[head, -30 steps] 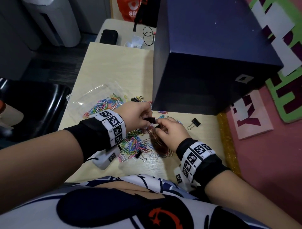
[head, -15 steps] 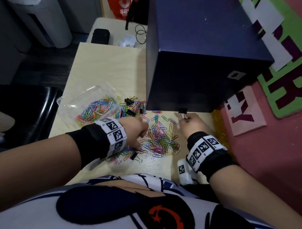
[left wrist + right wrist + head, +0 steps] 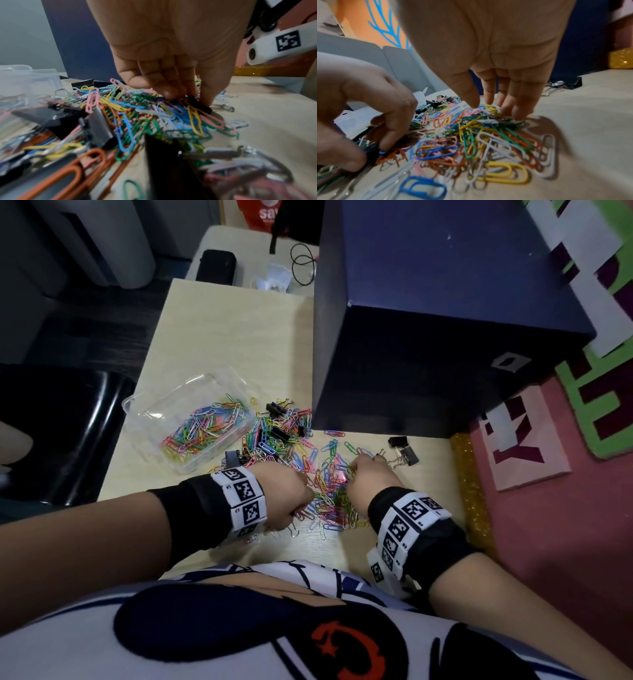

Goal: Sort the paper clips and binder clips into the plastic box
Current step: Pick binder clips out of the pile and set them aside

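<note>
A clear plastic box [image 3: 147, 419] at the table's left holds several coloured paper clips [image 3: 202, 429]. A loose pile of paper clips [image 3: 329, 474] lies in the middle, with black binder clips [image 3: 277, 433] at its far edge. Two more binder clips [image 3: 406, 451] sit to the right. My left hand [image 3: 188, 97] is at the pile's near left edge, fingers curled down, pinching a small black binder clip [image 3: 199, 104]. My right hand [image 3: 494, 108] reaches down on the pile's right side, its fairly straight fingertips [image 3: 518, 115] touching the clips.
A large dark blue box [image 3: 445, 337] stands right behind the pile. A gold glitter strip [image 3: 471, 491] runs along the table's right edge, with pink boards beyond it. A black chair [image 3: 61, 433] is at the left. The table [image 3: 222, 337] is bare behind the plastic box.
Both hands held one binder clip together, then the right hand carried it right and left it by the blue box. That hand is back on the pile; the left dropped to its near edge.
</note>
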